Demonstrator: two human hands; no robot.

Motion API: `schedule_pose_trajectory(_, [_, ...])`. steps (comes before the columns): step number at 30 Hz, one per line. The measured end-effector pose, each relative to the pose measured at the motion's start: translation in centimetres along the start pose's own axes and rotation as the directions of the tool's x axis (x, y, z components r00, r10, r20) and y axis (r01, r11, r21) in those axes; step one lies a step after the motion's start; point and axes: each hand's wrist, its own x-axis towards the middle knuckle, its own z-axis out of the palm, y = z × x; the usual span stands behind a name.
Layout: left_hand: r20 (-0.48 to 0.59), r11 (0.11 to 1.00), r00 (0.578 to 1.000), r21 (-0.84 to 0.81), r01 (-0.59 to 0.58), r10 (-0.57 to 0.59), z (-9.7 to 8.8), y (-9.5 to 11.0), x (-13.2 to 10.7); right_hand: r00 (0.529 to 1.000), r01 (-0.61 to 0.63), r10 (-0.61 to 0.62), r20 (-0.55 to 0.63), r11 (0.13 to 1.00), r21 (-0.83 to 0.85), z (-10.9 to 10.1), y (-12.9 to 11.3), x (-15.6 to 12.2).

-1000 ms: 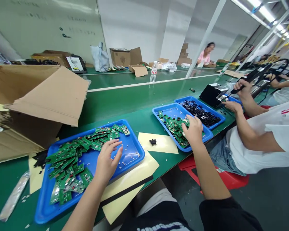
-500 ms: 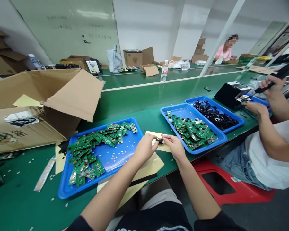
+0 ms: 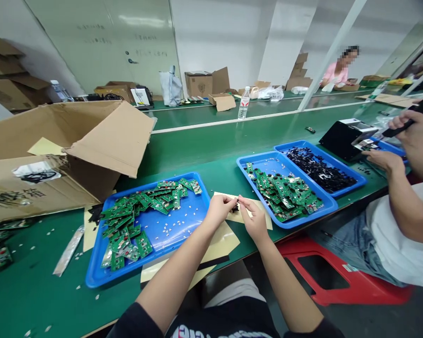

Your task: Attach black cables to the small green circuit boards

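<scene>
My left hand [image 3: 220,209] and my right hand [image 3: 253,217] meet fingertip to fingertip above a yellowish paper sheet [image 3: 264,211]. Both are closed in a pinch around a small black piece [image 3: 235,206], mostly covered by the fingers, so its exact kind does not show. To the left sits a blue tray [image 3: 183,211] with a heap of green circuit boards [image 3: 141,202] and scattered tiny white bits. On the right a second blue tray [image 3: 245,164] holds more green circuit boards [image 3: 285,192].
Behind the right tray, another blue tray [image 3: 362,179] holds many small black parts [image 3: 319,166]. A co-worker's hands [image 3: 384,159] work beside a black box-shaped device [image 3: 341,141]. A large open carton [image 3: 109,136] stands at left; a water bottle [image 3: 244,104] stands farther back.
My fingertips have drawn closer together, and the right fingers now point more upward. The black piece shows less between them. The camera view has shifted slightly.
</scene>
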Motion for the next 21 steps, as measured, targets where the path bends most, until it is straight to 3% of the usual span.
schedule_pose_trajectory(5, [0.095, 0.995, 0.993, 0.082, 0.062, -0.069, 0.4, -0.2, 0.4, 0.993, 0.104, -0.113, -0.025, 0.966, -0.237, -0.2, 0.6, -0.2])
schedule_pose_trajectory(11, [0.171, 0.967, 0.975, 0.233, 0.098, -0.140, 1.5, 0.3, 1.2, 0.989, 0.069, -0.123, -0.080, 0.870, -0.489, 0.5, 0.8, -0.6])
schedule_pose_trajectory(21, [0.219, 0.899, 0.963, 0.436, 0.048, -0.158, 0.2, 1.0, 1.7, 0.994, 0.082, -0.112, -0.009, 0.781, -0.619, -0.3, 2.0, 0.0])
